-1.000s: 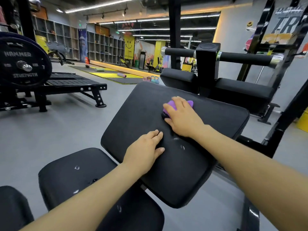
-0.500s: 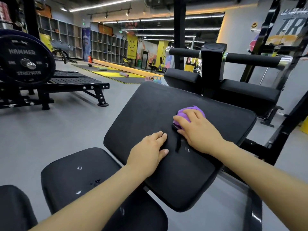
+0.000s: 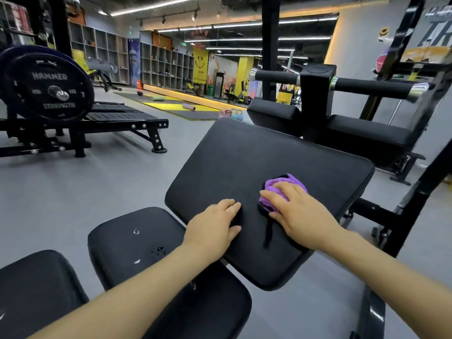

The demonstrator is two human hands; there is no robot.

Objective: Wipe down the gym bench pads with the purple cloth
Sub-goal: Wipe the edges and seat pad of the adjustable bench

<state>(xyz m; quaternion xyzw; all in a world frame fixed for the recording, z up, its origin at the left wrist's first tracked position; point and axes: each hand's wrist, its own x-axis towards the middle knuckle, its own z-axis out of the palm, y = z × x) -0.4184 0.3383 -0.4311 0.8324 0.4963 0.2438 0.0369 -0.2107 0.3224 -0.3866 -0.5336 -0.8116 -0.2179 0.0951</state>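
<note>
A large tilted black bench pad [image 3: 244, 162] fills the middle of the view. A bunched purple cloth [image 3: 283, 182] lies on its right half. My right hand [image 3: 298, 211] covers the cloth and grips it between thumb and fingers, pressing it onto the pad. A dark wet streak [image 3: 267, 233] runs down the pad just left of that hand. My left hand [image 3: 215, 228] rests flat on the pad's near left edge, holding nothing. A smaller black seat pad [image 3: 137, 241] with scuffed spots sits below it. Another pad [image 3: 36, 289] is at the bottom left.
A black machine post with padded roller bars [image 3: 318, 94] and further pads stands right behind the bench. A slanted black frame [image 3: 415, 192] runs along the right. To the left are a weight plate [image 3: 49, 89] and a low black platform [image 3: 117, 118] on the grey floor.
My right hand has slid the purple cloth to the right and slightly nearer across the pad, leaving a dark wet streak. My left hand has stayed in place.
</note>
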